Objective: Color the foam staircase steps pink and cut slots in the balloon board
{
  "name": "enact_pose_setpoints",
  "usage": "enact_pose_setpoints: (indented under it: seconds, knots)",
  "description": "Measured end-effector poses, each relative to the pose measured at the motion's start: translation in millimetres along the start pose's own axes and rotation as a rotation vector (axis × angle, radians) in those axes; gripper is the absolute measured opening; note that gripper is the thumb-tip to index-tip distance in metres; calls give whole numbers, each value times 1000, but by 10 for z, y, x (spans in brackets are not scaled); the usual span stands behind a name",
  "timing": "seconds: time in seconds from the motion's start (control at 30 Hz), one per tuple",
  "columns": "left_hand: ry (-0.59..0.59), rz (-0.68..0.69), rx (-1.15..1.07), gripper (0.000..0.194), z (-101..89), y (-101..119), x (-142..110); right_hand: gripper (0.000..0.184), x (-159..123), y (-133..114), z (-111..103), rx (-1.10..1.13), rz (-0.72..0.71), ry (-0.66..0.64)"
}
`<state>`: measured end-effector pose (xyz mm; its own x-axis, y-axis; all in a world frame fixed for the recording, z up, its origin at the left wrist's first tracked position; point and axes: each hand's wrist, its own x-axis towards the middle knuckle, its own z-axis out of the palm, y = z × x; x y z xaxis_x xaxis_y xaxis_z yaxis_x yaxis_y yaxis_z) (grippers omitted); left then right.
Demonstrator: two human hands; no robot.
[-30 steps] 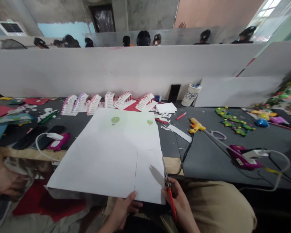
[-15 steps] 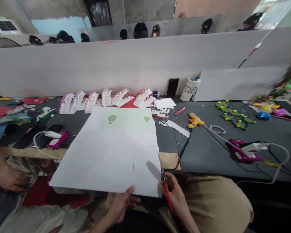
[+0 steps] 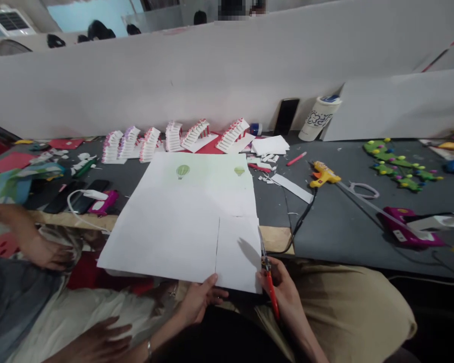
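Note:
A large white sheet of paper [image 3: 162, 227] reaches from the table over my lap. Two green hot-air balloons are printed near its far edge. A dark line and a short cross line mark off its near right corner. My left hand [image 3: 199, 301] pinches the near edge, thumb on top beside the line and the other fingers partly underneath. My right hand [image 3: 283, 290] grips red-handled scissors [image 3: 271, 290] at the paper's right edge. Their blades point away from me along that edge; how far apart they are is hard to tell.
Beyond the paper stand several small white stair models [image 3: 232, 135]. A yellow glue gun [image 3: 325, 174], white paper scraps [image 3: 291, 187], a purple power strip [image 3: 404, 227] and a tumbler [image 3: 320, 118] lie or stand to the right. Another person's hands [image 3: 102, 343] are at the left.
The view has tilted down and turned slightly left, so the scene sits higher and further right. Another person's hand has come further in at the lower left. My grip on paper and scissors looks the same.

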<state>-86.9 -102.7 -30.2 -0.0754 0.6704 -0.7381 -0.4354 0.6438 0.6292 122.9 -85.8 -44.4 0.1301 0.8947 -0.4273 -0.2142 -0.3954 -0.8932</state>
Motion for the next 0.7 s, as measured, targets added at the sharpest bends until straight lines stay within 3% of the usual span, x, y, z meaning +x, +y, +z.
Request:
enact_pose_setpoints:
  seconds: [0.37,0.53,0.7]
  knots:
    - [15,-52,-64,39,-43,46,32,57,-72,-111,-64,49,-26,113]
    - [-30,-84,-140,30,-102,157,36,59,60,-457,-188,106,-93,219]
    - [-27,-28,-119,47,-337,147,67,66,551,-1026,-224,105,-193,224]
